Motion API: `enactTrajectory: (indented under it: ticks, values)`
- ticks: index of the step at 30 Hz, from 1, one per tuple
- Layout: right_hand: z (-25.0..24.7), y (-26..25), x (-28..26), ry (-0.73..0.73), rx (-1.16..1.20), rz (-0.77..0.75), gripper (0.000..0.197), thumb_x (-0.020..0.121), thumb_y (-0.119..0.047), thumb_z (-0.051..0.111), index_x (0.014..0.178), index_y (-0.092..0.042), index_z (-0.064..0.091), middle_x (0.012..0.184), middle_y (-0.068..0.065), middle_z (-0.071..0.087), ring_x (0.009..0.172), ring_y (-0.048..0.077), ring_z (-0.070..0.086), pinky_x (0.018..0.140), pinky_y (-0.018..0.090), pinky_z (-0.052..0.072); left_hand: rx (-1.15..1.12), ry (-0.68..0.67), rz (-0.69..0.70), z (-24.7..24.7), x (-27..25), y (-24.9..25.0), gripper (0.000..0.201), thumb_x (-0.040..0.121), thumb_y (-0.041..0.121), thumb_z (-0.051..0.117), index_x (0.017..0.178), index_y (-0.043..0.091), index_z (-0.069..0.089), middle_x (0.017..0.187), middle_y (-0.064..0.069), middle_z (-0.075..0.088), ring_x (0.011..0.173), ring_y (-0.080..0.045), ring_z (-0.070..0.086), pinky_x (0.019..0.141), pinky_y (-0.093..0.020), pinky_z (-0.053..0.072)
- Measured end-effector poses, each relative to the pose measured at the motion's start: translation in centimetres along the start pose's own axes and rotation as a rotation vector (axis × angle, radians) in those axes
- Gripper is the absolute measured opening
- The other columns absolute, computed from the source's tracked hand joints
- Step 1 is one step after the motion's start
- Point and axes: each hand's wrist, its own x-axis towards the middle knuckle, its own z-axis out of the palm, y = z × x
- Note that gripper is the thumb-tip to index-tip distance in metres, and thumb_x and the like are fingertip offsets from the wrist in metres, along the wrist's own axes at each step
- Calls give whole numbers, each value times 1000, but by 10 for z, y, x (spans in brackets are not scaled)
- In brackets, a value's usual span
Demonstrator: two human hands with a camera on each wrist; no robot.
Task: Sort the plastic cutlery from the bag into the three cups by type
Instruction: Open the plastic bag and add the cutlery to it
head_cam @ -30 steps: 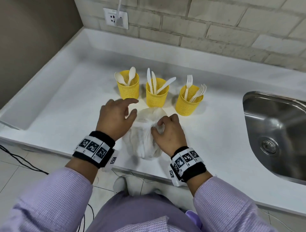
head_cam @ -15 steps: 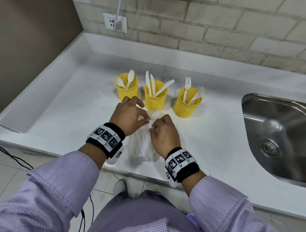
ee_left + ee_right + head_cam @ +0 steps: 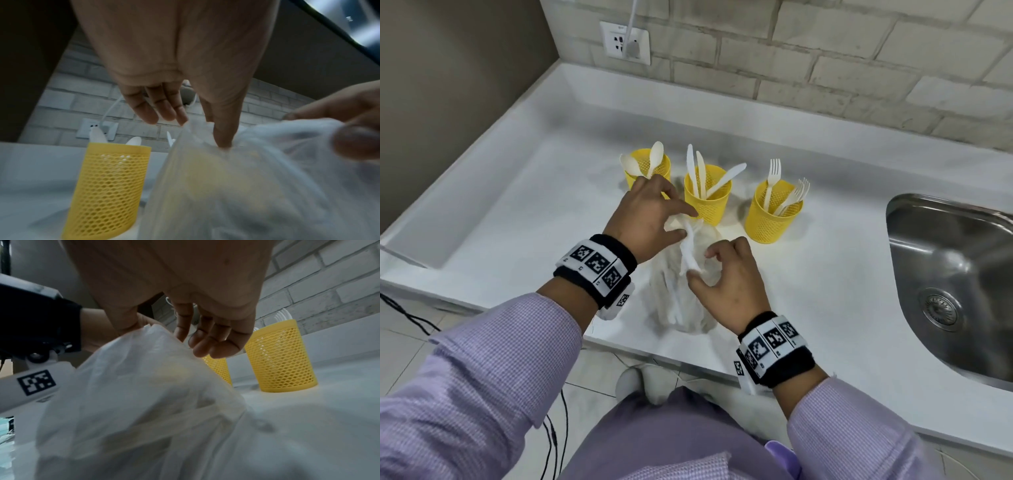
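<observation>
A white translucent plastic bag (image 3: 681,298) of cutlery stands on the counter near its front edge. My left hand (image 3: 686,222) pinches its twisted neck between thumb and forefinger. My right hand (image 3: 702,267) pinches the loose end of that twisted strip. Behind the bag stand three yellow mesh cups: the spoon cup (image 3: 650,168), the knife cup (image 3: 710,202) and the fork cup (image 3: 770,219). In the left wrist view my left hand's thumb (image 3: 222,138) presses into the bag (image 3: 236,186) beside the spoon cup (image 3: 107,186). The right wrist view shows the bag (image 3: 133,402) under my curled fingers (image 3: 205,344), with the fork cup (image 3: 281,360) beyond.
A steel sink (image 3: 945,274) is sunk into the white counter (image 3: 517,212) at the right. A wall socket (image 3: 625,42) with a white cable sits on the brick wall behind. The counter's left side has a raised rim. Black cables lie on the floor below.
My left hand has moved from the bag's side onto its top and now pinches the twisted neck. Both hands have drawn the twisted strip out between them.
</observation>
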Motion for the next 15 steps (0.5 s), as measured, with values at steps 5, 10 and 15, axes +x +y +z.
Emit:
enactTrajectory:
  ticks: [5,10,15]
  values:
    - [9,-4,17,-17,-78,18,45,77,-55,63,100,-16,62,103,2,46,91,29,58,77,44,54,39,1,132,0,4,11,21,74,26,88,94,29,83,102,-5,62,89,-32,53,76,-45,50]
    - [8,-9,17,97,-32,-88,31,88,-40,57,91,-11,66,93,6,53,80,31,59,70,45,54,36,90,137,0,1,8,10,80,32,83,89,28,83,95,-1,65,84,-29,54,71,-39,48]
    - [1,-13,6,123,7,-168,29,93,-36,52,84,-9,61,92,4,52,78,28,57,69,46,52,-43,201,27,-6,-1,10,10,89,29,75,95,29,83,92,3,72,87,-26,60,72,-35,49]
